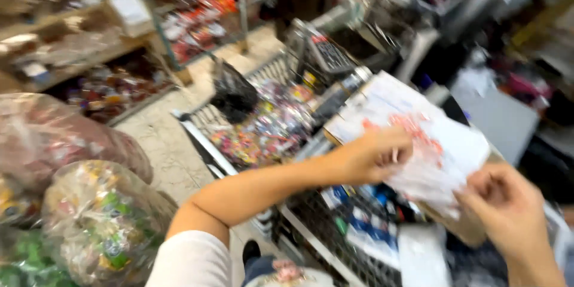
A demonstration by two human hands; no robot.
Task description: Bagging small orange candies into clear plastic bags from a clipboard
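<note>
Holding a thin white plastic bag with red print between both hands, over the flat cardboard piece lying across the wire cart. Frame is motion-blurred, so fine detail is soft.

Largest first: big clear sacks of wrapped sweets sit at my left, bulging, mixed green and yellow pieces inside; a pinkish sack is stacked behind them. Wooden shelves beyond hold more packaged goods, too blurred to sort.

Cart next: its far section holds a heap of small multicoloured packets plus a dark bag. A grey scale with a keypad stands at the cart's far end. Under the cardboard, blue and white packs show through the mesh.

The white bag itself: I judge it very light, limp, crinkly, a bit slippery, easy to tear. Best taken by pinching an edge, not the middle.

My left hand is curled closed over the bag's upper left part, thumb on top. My right hand has fingers bent in, pinching the lower right corner.
</note>
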